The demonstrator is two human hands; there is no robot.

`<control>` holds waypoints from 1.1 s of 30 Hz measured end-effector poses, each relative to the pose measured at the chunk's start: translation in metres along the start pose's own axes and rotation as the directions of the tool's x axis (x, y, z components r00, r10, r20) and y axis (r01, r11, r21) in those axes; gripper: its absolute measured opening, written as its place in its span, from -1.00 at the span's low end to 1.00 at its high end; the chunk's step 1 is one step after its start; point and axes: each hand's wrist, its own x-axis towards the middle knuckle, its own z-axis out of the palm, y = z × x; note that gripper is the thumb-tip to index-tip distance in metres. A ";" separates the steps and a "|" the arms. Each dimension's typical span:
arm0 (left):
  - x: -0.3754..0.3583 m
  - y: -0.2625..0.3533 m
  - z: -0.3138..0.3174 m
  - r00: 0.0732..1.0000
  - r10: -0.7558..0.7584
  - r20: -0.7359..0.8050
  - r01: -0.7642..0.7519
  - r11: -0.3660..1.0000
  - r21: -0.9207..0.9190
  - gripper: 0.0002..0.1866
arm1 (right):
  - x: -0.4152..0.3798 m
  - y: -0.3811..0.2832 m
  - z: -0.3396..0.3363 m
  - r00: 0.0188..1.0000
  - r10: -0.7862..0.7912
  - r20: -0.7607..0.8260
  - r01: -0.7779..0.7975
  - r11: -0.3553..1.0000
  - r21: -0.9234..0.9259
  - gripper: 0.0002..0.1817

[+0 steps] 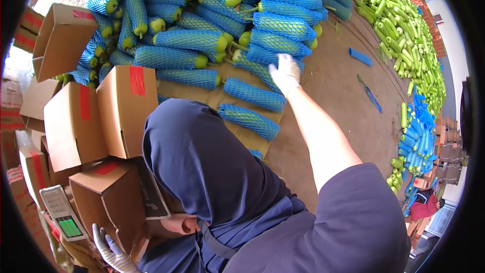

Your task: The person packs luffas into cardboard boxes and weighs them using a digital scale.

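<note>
My right hand, in a white glove, reaches forward with its fingers bent over a long green gourd in a blue foam net sleeve. The hand covers part of that gourd. Just this side of it lie more netted gourds, spaced apart on a tan sheet. At the lower left, my left hand wears a striped glove; its fingers are spread and nothing shows in them. It is beside an open cardboard box. Dark blue cloth hides much of the middle foreground.
Netted gourds are piled ahead. Cardboard boxes with red tape stand on the left, near a scale display. Bare gourds are heaped far right. A loose blue net sleeve lies on the floor. A person is at far right.
</note>
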 end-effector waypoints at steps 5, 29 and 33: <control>0.001 0.058 0.001 0.989 0.131 -0.067 -0.118 0.977 0.177 -0.57 | 0.022 0.042 -0.005 0.887 0.404 0.224 -0.385 0.915 -0.122 -0.32; 0.008 0.062 0.005 0.999 0.027 -0.031 -0.023 0.990 0.141 -0.61 | -0.038 0.009 -0.020 0.822 -0.120 0.556 -0.091 0.937 0.337 -0.18; 0.015 0.011 0.001 1.000 -0.005 0.017 0.005 0.999 0.047 -0.57 | -0.004 0.010 0.019 0.882 0.151 0.447 -0.130 0.989 -0.077 -0.10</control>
